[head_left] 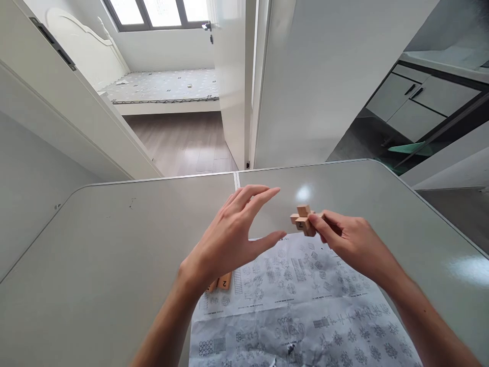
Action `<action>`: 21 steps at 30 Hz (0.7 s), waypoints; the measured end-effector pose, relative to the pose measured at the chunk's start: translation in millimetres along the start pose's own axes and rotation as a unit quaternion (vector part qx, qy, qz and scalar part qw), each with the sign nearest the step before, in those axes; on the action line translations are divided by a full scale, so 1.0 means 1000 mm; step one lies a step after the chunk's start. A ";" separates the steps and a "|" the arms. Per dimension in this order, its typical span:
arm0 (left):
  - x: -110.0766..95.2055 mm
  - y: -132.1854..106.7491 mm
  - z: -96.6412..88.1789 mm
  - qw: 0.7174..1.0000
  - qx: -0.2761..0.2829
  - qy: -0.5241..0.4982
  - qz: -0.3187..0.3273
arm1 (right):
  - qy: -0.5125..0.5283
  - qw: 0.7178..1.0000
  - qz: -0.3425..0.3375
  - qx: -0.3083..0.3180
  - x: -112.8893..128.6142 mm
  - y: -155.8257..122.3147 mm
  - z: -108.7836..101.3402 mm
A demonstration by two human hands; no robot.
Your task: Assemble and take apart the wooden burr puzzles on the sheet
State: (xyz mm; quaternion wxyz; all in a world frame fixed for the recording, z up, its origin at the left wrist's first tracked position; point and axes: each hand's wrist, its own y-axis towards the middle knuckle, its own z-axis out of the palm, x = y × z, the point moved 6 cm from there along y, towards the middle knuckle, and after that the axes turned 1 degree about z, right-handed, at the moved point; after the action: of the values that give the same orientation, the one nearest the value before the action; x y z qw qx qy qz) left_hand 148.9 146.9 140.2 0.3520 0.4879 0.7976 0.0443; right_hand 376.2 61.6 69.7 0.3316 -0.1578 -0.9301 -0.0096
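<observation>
My right hand (349, 239) pinches a small wooden burr puzzle (303, 221) made of interlocked blocks, one marked with a 2. It is held above the table, just past the top edge of a printed instruction sheet (275, 300). To its left, my left hand (240, 224) is raised with thumb and fingers spread apart and nothing between them. Beneath my left wrist, loose wooden puzzle pieces (224, 281) lie at the sheet's left edge, one showing a 2; my forearm partly hides them.
The pale table (114, 255) has a seam down its middle and a rounded far edge. Beyond it are an open door (231, 76), a bed (164, 86) under a window, and white cabinets (424, 102) at the right.
</observation>
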 end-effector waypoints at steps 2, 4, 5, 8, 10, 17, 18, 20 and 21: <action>0.000 0.000 0.001 1.000 0.001 0.006 -0.001 | -0.029 0.999 0.023 -0.012 -0.030 -0.008 0.004; 0.000 0.001 0.003 1.000 0.006 0.007 -0.003 | -0.043 0.998 0.033 -0.027 -0.055 -0.016 0.007; 0.000 0.001 0.004 1.000 0.008 0.006 -0.004 | -0.050 0.997 0.036 -0.034 -0.064 -0.021 0.009; -0.003 0.002 0.007 1.000 0.017 0.000 -0.004 | -0.045 0.996 0.056 -0.046 -0.084 -0.031 0.013; -0.004 0.001 0.010 1.000 0.026 0.001 -0.006 | -0.039 0.996 0.069 -0.050 -0.090 -0.035 0.014; 0.001 -0.015 0.018 0.997 0.053 0.017 -0.047 | -0.068 0.992 0.085 -0.059 -0.090 -0.033 0.011; 0.004 -0.019 0.018 0.997 0.057 0.019 -0.055 | -0.073 0.992 0.079 -0.060 -0.089 -0.032 0.011; 0.009 -0.027 0.018 0.995 0.057 0.026 -0.071 | -0.079 0.992 0.073 -0.062 -0.088 -0.031 0.012; 0.012 -0.031 0.017 0.995 0.057 0.030 -0.078 | -0.079 0.992 0.073 -0.063 -0.088 -0.031 0.012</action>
State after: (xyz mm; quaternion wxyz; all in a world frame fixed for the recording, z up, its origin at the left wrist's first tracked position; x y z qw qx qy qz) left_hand 132.9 135.3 108.5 0.3015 0.4420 0.8447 -0.0141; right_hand 423.9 8.8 8.7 0.2460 -0.2462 -0.9370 -0.0308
